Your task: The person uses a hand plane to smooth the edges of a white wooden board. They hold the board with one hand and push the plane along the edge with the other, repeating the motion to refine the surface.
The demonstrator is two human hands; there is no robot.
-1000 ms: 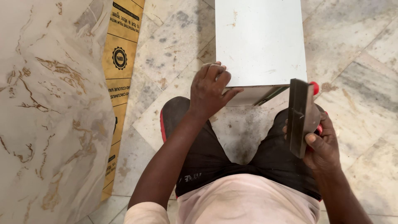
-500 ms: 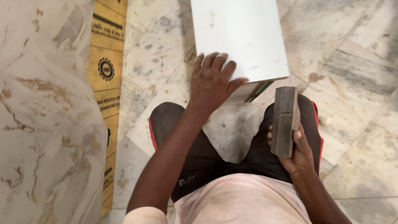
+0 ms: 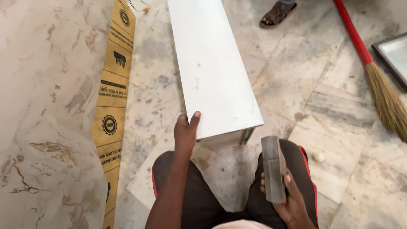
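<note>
A long white board [image 3: 210, 68] lies on the marble floor and runs away from me. My left hand [image 3: 185, 135] grips its near left corner, thumb on the top face. My right hand [image 3: 288, 199] holds a dark grey rectangular block [image 3: 273, 168] upright above my right knee, just below and to the right of the board's near end. I am seated with both knees apart, in dark trousers.
A yellow printed cardboard strip [image 3: 112, 106] lies along the left, beside a large marble slab [image 3: 38, 106]. A broom with a red handle [image 3: 373, 72] lies at the right, near a framed panel [image 3: 392, 55]. Another person's sandalled foot [image 3: 276, 12] is at the top.
The view has tilted up, showing more of the board. My left hand slid from the board's end face to its left corner. My right hand with the block dropped lower.
</note>
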